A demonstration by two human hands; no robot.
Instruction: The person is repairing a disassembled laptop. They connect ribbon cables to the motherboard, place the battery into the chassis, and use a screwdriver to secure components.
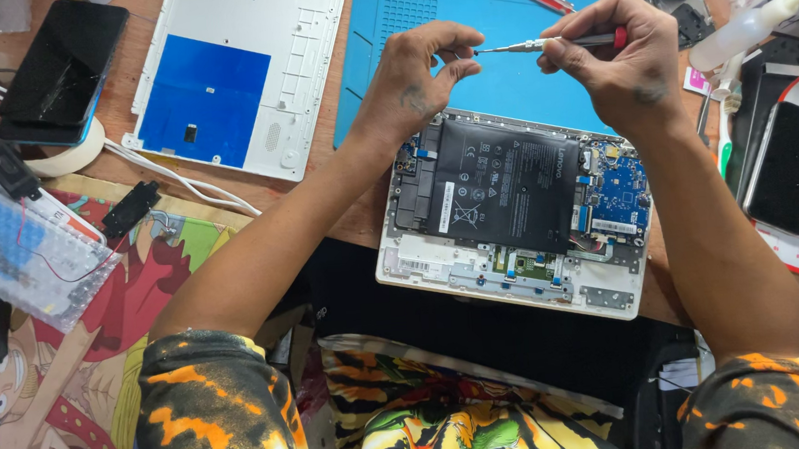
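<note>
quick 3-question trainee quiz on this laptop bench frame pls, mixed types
1. True or false: the right hand holds the screwdriver by its handle.
2. The left hand fingertips meet the screwdriver's: A handle, B tip, C neither.
3. Fill in: the black battery sits inside the opened ____.

Key: 1 true; 2 B; 3 laptop.

Short black sleeves splashed with orange and yellow
</note>
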